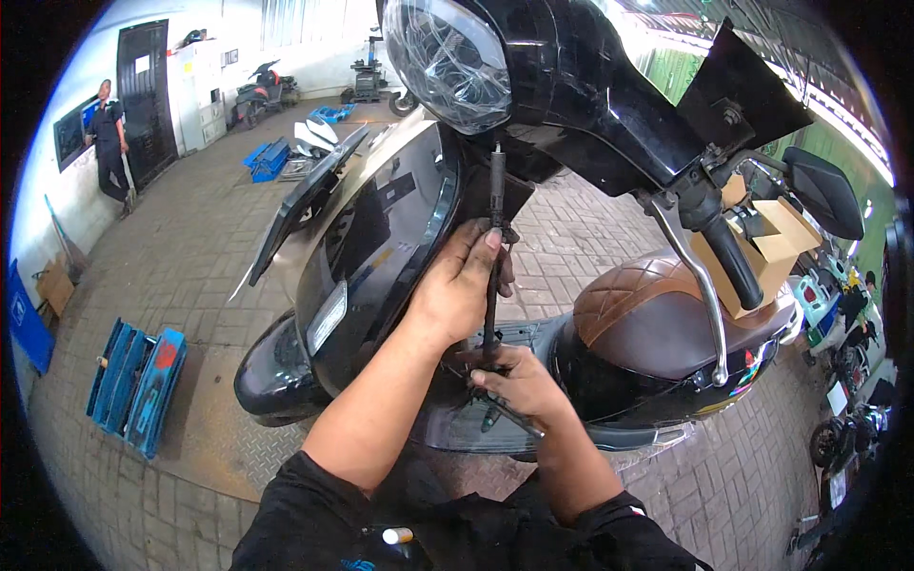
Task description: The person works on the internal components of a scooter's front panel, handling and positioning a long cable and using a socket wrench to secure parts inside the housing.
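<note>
A black scooter stands in front of me, its glossy front panel (381, 224) left of my hands. Upright beside that panel is a thick black cable (497, 186) with a small metal tip. My left hand (462, 281) is closed around its middle, thumb on top. Lower down, my right hand (524, 385) is closed where the cable meets its fingers; its grip is partly hidden. A thin dark piece (522, 422) juts out below the right hand, of a kind I cannot make out. Above hangs the headlight (457, 67), wrapped in clear film.
The brake lever (693, 271), black handgrip (733, 262) and mirror (824, 190) jut out at right, over the brown seat (657, 305) and near a cardboard box (766, 247). An opened blue toolbox (138, 385) stands at left. A person (108, 143) leans by the far wall.
</note>
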Action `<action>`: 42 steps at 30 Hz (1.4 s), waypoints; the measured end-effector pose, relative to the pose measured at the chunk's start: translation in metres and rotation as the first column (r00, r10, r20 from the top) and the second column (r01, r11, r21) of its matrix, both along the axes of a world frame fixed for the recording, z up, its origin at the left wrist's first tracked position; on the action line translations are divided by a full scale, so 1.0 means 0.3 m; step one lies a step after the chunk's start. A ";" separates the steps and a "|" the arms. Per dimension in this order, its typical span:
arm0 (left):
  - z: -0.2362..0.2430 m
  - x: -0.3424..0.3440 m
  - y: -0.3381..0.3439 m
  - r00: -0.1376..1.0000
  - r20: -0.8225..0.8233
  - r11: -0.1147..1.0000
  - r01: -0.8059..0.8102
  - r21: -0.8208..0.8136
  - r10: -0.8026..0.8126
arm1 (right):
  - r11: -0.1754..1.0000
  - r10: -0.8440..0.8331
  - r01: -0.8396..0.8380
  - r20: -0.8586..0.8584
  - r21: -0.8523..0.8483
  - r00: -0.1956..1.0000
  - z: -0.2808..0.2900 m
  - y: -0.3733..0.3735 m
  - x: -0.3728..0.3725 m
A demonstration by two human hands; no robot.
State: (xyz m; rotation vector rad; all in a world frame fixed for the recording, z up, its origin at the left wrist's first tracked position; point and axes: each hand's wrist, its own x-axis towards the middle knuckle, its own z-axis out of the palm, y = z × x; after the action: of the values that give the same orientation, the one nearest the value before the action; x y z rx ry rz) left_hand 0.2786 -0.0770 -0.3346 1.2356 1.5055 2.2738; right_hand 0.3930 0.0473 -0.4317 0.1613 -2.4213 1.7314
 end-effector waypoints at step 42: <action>-0.014 0.004 0.031 0.989 0.121 0.978 0.054 0.203 -0.080 | 0.910 -0.250 0.268 -0.095 0.316 0.963 0.207 -0.058 0.043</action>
State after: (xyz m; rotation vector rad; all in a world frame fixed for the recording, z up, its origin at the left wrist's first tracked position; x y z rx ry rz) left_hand 0.2798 -0.0676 -0.3388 1.1424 1.1992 2.4551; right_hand 0.4059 0.0301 -0.3695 -0.0742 -2.5367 1.1948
